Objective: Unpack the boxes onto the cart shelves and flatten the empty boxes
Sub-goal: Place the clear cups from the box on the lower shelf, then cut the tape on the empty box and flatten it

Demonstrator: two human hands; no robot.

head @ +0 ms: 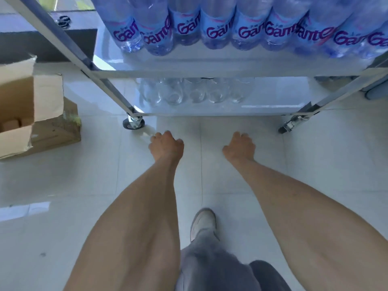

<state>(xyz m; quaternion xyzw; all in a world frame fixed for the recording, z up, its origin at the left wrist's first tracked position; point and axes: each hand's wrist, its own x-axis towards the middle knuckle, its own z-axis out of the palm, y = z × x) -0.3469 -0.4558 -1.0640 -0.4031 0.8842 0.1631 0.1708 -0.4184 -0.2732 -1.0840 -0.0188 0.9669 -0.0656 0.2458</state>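
A metal cart [210,71] with white shelves stands in front of me. Several blue-labelled water bottles [212,28] fill its upper shelf, and several clear glasses [195,92] stand on the lower shelf [273,106]. An open cardboard box [19,114] sits on the floor at the left, on top of a flattened box [60,131]. My left hand [167,145] and my right hand [240,147] hang over the floor just in front of the cart's bottom edge. Both have loosely curled fingers and hold nothing.
The cart's caster wheels [133,122] rest on the pale tiled floor [63,185], with another wheel [290,124] on the right. My shoe [203,223] and grey trouser leg are below the hands. A dark ledge runs along the back left.
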